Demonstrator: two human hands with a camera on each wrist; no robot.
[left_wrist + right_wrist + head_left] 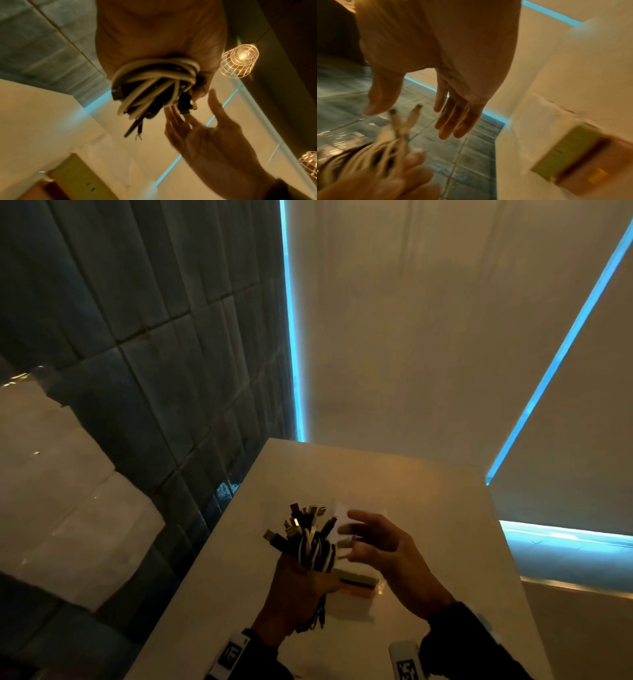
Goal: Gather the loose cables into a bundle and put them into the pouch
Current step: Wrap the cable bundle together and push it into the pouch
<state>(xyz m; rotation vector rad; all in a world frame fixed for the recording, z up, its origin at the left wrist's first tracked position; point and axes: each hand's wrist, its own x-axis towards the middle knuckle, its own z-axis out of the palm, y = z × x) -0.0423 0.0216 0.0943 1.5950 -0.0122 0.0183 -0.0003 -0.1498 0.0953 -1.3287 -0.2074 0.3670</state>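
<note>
Dark tiled wall (144, 344) stands at the left of the scene; pale blinds (411, 320) edged in blue light close off the far side. A white tabletop (428, 508) extends from the wall toward the viewer. Seen from the left wrist view, a wire-caged lamp (239, 61) hangs lit overhead.

Each wrist carries a white band with a black square-pattern marker; no readable text on either.

Left hand (298, 594) is raised above the tabletop, fingers curled tight round the bundle of cables (308, 539), black and white leads folded together, plug ends fanning upward and loose tails hanging below the fist.

The pouch (356, 580), clear with a green and dark strip across it, lies flat on the tabletop directly behind and under both hands, partly hidden by them. Any print on the strip is too blurred to read.

Right hand (380, 546) hovers just right of the bundle, palm toward it, fingers straight and spread, thumb apart, grasping nothing. Contact between its fingertips and the cables cannot be determined.
</note>
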